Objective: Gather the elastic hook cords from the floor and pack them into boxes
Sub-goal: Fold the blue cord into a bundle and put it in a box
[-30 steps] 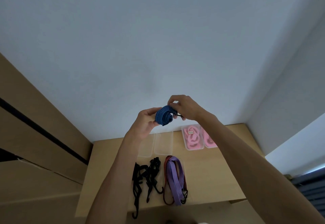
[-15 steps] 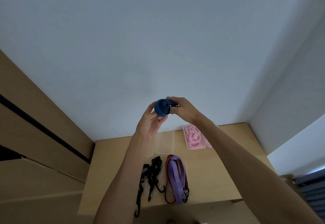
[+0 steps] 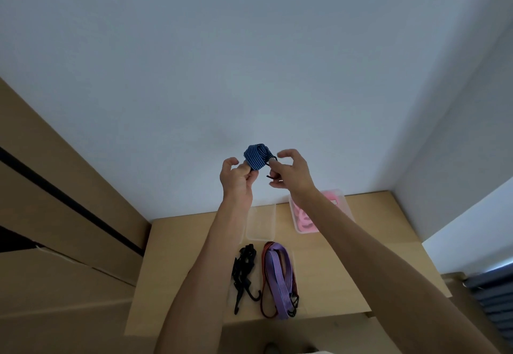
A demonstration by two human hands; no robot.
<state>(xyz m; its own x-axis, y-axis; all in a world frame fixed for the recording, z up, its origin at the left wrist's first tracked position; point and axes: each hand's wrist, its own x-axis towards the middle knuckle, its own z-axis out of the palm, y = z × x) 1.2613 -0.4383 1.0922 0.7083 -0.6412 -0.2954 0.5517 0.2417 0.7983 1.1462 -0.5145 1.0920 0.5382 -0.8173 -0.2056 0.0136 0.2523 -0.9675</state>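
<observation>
we hold our two arms up in front of a plain white wall (image 3: pixel 249 62). between our hands is a blue striped cord (image 3: pixel 256 155), rolled up into a small bundle, up in the air above the table (image 3: pixel 347 256).

our left hand (image 3: pixel 236 178) pinches the bottom of the blue bundle with its thumb and curled fingers. our right hand (image 3: pixel 290 171) is just beside the bundle on the other side. its fingers are bent, and a small black hook (image 3: pixel 270 176) on the end of the cord sits against them. the top finger and thumb are spread apart, and we cannot tell for sure if this hand grips the hook or only touches it.

down on the light wood table lie more cords. a black cord (image 3: pixel 244 273) with hooks is in a loose tangle. just beside it, on the right, is a purple cord (image 3: pixel 277 278) folded in long loops, and a red cord (image 3: pixel 263 287) lies with it, touching it.

behind them, close to the wall, is a clear box (image 3: pixel 261 221) with nothing in it that we can see. to its right is another clear box (image 3: pixel 342 201) that holds pink cords (image 3: pixel 305 221). our right arm hides part of that box.

on the left side are tan wooden panels (image 3: pixel 55 201) with a dark gap.
</observation>
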